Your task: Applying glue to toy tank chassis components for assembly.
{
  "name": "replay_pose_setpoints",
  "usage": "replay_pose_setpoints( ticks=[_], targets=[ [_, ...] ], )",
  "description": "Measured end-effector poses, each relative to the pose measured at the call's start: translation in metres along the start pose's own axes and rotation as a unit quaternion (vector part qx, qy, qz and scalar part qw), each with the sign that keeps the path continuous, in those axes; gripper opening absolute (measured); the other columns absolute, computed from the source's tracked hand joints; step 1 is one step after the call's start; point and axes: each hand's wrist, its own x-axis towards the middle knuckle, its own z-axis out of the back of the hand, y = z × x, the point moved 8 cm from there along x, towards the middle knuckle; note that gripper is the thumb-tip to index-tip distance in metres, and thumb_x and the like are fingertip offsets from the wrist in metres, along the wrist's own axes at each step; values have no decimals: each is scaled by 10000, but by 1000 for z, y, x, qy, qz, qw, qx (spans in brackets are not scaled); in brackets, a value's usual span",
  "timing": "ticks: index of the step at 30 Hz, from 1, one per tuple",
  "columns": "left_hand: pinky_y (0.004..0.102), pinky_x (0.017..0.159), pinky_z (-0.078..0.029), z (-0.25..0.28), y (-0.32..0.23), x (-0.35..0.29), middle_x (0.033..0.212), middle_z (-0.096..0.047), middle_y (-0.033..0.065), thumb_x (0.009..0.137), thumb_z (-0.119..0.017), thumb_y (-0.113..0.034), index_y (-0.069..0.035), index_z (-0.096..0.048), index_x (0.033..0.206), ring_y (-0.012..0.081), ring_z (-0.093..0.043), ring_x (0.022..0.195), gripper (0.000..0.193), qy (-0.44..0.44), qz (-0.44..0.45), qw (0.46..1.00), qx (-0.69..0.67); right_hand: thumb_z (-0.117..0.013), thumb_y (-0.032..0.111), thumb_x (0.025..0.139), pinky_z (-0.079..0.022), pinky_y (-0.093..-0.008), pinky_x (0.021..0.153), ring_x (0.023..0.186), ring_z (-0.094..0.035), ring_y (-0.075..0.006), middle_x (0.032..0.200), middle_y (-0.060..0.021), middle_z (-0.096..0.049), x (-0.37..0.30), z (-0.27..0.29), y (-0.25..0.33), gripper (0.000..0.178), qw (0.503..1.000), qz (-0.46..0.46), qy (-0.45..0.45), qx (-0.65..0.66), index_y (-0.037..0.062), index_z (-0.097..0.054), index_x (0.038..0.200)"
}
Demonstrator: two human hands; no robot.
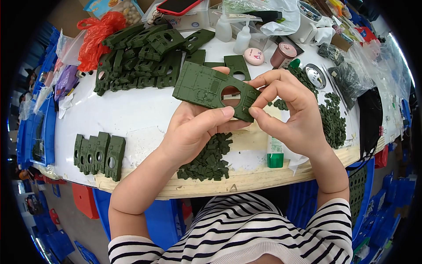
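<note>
a small assembly workshop, by the look of it: like green hulls lie heaped on the white bench, more stand in a row at the left, and another hull is held above it. loose bits lie in piles, dropper bottles stand at the back, clear bags at the right, and blue bins sit beside the bench and on the floor.

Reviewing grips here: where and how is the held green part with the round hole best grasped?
Probably grip the green part across its long edges, left hand from the near side: it is longer than wide, and the hole interrupts its broad face.
</note>
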Motion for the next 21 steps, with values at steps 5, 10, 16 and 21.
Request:
replay_pose_setpoints(
  ticks=[5,10,16,21],
  targets=[
    [434,907,-543,0,-1,-1,1270,-462,197,850,-526,-113,-71,-241,1418,286,-521,1184,637,-5,-4,1000,10,-704,33,737,-395,-315,921,995,-538,-176,1052,-105,-589,-2,-4,-1,95,999,-17,44,-3,29,-618,778],
    [433,909,-542,-1,-2,-1,1272,-462,194,849,-521,-112,-67,-238,1419,291,-518,1190,638,2,-7,1000,6,-699,31,741,-405,-320,910,996,-540,-187,1052,-107,-592,-1,-2,3,92,999,-4,44,-13,30,-628,798],
    [443,922,-533,1,-7,0,1293,-454,205,848,-519,-115,-80,-237,1422,300,-511,1203,641,4,-2,1000,-7,-759,65,678,-431,-326,829,954,-545,-223,1024,-82,-608,2,5,20,194,995,60,14,-77,70,-677,854],
    [435,922,-528,-1,-11,-1,1366,-406,234,852,-512,-109,-91,-232,1426,314,-492,1226,639,6,-41,999,2,-792,54,625,-417,-321,728,863,-509,-229,901,-48,-567,-2,3,28,251,985,81,-7,-150,99,-693,851]
  ],
)
